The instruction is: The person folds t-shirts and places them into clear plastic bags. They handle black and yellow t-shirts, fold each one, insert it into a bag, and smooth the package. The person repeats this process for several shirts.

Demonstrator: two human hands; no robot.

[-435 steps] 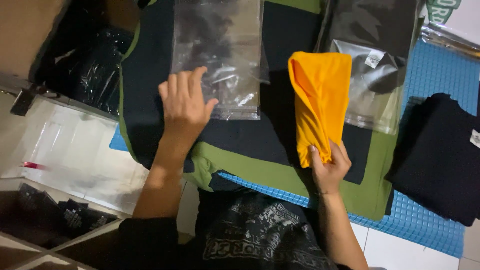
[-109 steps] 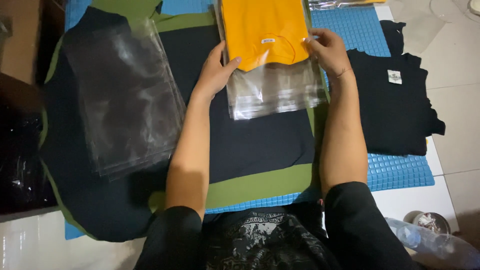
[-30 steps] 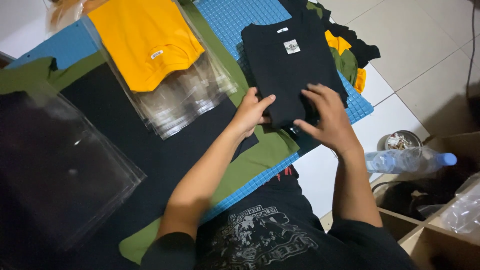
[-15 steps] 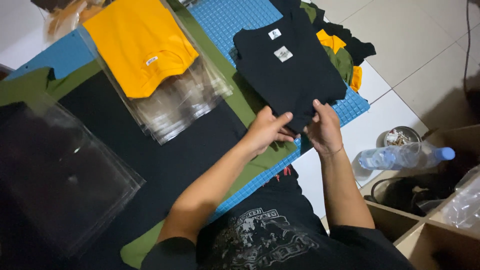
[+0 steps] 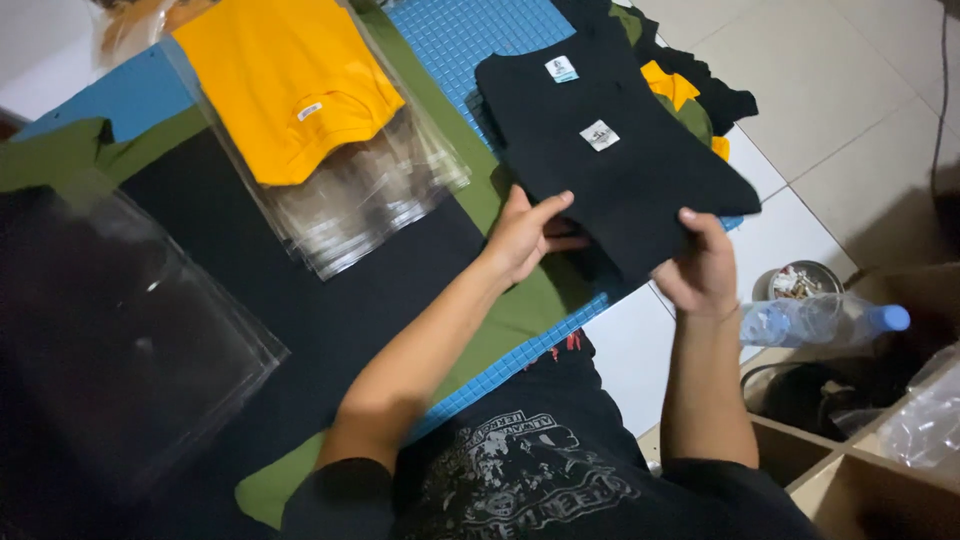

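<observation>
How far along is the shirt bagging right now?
Done: one orange shirt lies on the clear bags. In hand: left hand and right hand grip the near edge of a folded black shirt. Left: that shirt is unbagged, with more clothes behind it.

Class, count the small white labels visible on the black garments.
2. One label lies near the top edge of the black garments; the other label sits lower, above both hands. More may be hidden underneath.
</observation>
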